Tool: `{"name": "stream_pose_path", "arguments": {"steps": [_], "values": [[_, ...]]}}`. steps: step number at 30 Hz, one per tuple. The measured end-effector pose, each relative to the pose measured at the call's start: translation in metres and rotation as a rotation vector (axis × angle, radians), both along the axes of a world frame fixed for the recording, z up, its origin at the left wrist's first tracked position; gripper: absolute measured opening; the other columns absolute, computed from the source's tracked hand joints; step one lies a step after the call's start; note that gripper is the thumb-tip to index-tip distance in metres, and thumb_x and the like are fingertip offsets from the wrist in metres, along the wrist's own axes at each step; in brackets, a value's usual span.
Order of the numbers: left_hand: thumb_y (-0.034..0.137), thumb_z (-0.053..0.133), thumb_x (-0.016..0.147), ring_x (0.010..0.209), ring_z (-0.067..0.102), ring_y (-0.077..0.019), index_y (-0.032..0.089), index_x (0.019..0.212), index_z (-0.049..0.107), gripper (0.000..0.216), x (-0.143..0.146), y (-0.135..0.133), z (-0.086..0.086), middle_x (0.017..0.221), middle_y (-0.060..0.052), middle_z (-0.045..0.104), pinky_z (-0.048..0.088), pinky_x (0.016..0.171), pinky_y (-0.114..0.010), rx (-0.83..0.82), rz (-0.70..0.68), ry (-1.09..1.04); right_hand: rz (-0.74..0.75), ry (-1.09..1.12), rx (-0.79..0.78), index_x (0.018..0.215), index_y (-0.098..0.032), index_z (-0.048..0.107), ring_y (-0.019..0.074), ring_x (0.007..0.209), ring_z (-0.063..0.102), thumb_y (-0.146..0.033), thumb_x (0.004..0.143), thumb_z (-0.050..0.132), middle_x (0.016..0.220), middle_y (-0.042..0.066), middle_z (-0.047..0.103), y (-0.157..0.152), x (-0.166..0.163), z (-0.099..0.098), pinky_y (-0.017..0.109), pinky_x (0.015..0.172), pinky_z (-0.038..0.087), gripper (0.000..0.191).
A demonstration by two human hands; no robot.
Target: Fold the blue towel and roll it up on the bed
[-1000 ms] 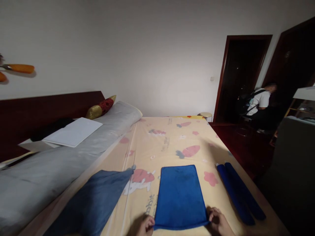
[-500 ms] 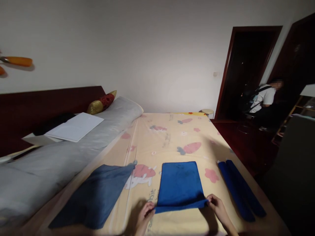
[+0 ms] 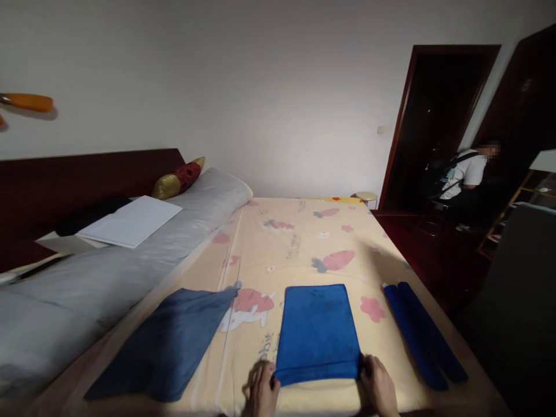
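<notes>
A bright blue towel lies flat on the yellow carrot-print bedsheet in front of me, its near edge rolled up into a thick fold. My left hand grips the near left end of that roll. At the near right end my right hand holds the roll too. Two rolled blue towels lie side by side to the right, apart from my hands. A darker blue cloth is spread on the left.
A long grey bolster with a white sheet of paper runs along the dark headboard on the left. A person with a backpack sits by the dark doorway at right. The bed's right edge drops to a dark floor.
The towel's near edge has been turned over and rolled away from me, so the flat part is shorter. Both hands moved forward with the roll.
</notes>
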State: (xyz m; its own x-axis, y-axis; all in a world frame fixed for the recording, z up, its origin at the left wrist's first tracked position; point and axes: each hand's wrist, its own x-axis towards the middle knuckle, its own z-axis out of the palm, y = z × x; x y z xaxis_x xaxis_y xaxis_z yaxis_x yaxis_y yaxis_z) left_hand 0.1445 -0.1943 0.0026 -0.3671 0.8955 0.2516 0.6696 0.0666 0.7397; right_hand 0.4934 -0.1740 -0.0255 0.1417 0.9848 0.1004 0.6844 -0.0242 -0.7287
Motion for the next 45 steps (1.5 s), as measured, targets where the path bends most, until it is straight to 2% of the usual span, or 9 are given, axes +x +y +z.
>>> {"name": "stream_pose_path", "arguments": {"steps": [5, 9, 12, 15, 21, 28, 31, 37, 45], "values": [[0.004, 0.037, 0.075, 0.101, 0.055, -0.0211, 0.025, 0.084, 0.065, 0.036, 0.030, -0.008, 0.008, 0.096, -0.003, 0.064, 0.035, 0.091, -0.040, -0.110, 0.008, 0.399, 0.010, -0.249, 0.258, 0.102, -0.022, 0.061, 0.0217, 0.082, 0.057, -0.018, 0.083, 0.039, 0.091, 0.008, 0.064, -0.012, -0.017, -0.009, 0.034, 0.076, 0.042, 0.029], [0.002, 0.040, 0.073, 0.098, 0.056, -0.0205, 0.026, 0.089, 0.067, 0.040, 0.081, -0.011, -0.003, 0.102, -0.003, 0.066, 0.036, 0.085, -0.036, -0.109, -0.195, 0.451, 0.343, -0.291, 0.278, 0.115, -0.034, 0.060, 0.0199, 0.097, 0.059, -0.021, 0.079, 0.056, 0.113, 0.000, 0.065, -0.027, -0.064, -0.001, 0.031, 0.084, 0.042, 0.038], [0.007, 0.042, 0.078, 0.103, 0.056, -0.0213, 0.028, 0.098, 0.067, 0.038, 0.102, -0.012, -0.016, 0.107, -0.004, 0.067, 0.037, 0.087, -0.036, -0.034, -0.233, 0.462, 0.512, -0.305, 0.245, 0.129, -0.034, 0.051, 0.0220, 0.111, 0.056, -0.032, 0.084, 0.056, 0.130, 0.001, 0.058, -0.033, -0.087, 0.005, 0.034, 0.092, 0.041, 0.046], [0.018, 0.042, 0.086, 0.101, 0.057, -0.0219, 0.027, 0.100, 0.067, 0.031, 0.084, -0.015, -0.022, 0.107, -0.005, 0.068, 0.037, 0.087, -0.038, -0.026, -0.190, 0.495, 0.477, -0.334, 0.235, 0.133, -0.034, 0.049, 0.0227, 0.118, 0.053, -0.036, 0.089, 0.049, 0.136, 0.002, 0.054, -0.033, -0.070, -0.001, 0.036, 0.096, 0.040, 0.045], [0.024, 0.044, 0.086, 0.109, 0.056, -0.0223, 0.027, 0.100, 0.068, 0.028, 0.017, -0.025, -0.019, 0.108, -0.004, 0.069, 0.036, 0.094, -0.040, -0.090, -0.084, 0.505, 0.217, -0.373, 0.202, 0.129, -0.037, 0.054, 0.0249, 0.118, 0.054, -0.036, 0.088, 0.047, 0.134, 0.003, 0.056, -0.036, 0.006, -0.023, 0.039, 0.090, 0.044, 0.041], [0.016, 0.043, 0.083, 0.109, 0.058, -0.0226, 0.027, 0.104, 0.068, 0.035, 0.060, -0.025, -0.016, 0.114, -0.005, 0.068, 0.038, 0.092, -0.040, -0.058, -0.139, 0.513, -0.017, -0.293, 0.208, 0.104, -0.028, 0.064, 0.0283, 0.109, 0.054, -0.041, 0.087, 0.047, 0.117, 0.009, 0.061, -0.031, -0.031, -0.011, 0.045, 0.089, 0.039, 0.027], [0.018, 0.043, 0.084, 0.109, 0.058, -0.0211, 0.029, 0.106, 0.067, 0.034, 0.064, -0.020, -0.016, 0.116, -0.004, 0.067, 0.038, 0.091, -0.038, -0.022, -0.173, 0.492, -0.026, -0.239, 0.173, 0.096, -0.025, 0.061, 0.0260, 0.098, 0.057, -0.038, 0.087, 0.044, 0.104, 0.008, 0.064, -0.024, -0.035, -0.012, 0.044, 0.087, 0.039, 0.023], [0.028, 0.049, 0.083, 0.107, 0.058, -0.0234, 0.030, 0.097, 0.068, 0.023, 0.020, -0.016, -0.005, 0.105, -0.002, 0.070, 0.038, 0.090, -0.040, -0.104, -0.073, 0.369, 0.045, -0.116, -0.009, 0.091, -0.026, 0.064, 0.0256, 0.091, 0.060, -0.054, 0.081, 0.051, 0.094, 0.005, 0.068, -0.014, 0.003, -0.005, 0.036, 0.075, 0.042, 0.032], [0.024, 0.055, 0.079, 0.081, 0.060, -0.0177, 0.025, 0.072, 0.063, 0.011, -0.005, 0.007, 0.007, 0.077, 0.000, 0.067, 0.045, 0.079, -0.029, -0.124, -0.151, 0.284, 0.074, -0.124, 0.062, 0.085, -0.023, 0.061, 0.0194, 0.078, 0.060, -0.053, 0.090, 0.038, 0.082, 0.005, 0.065, 0.004, 0.001, 0.008, 0.030, 0.073, 0.042, 0.038]]}}
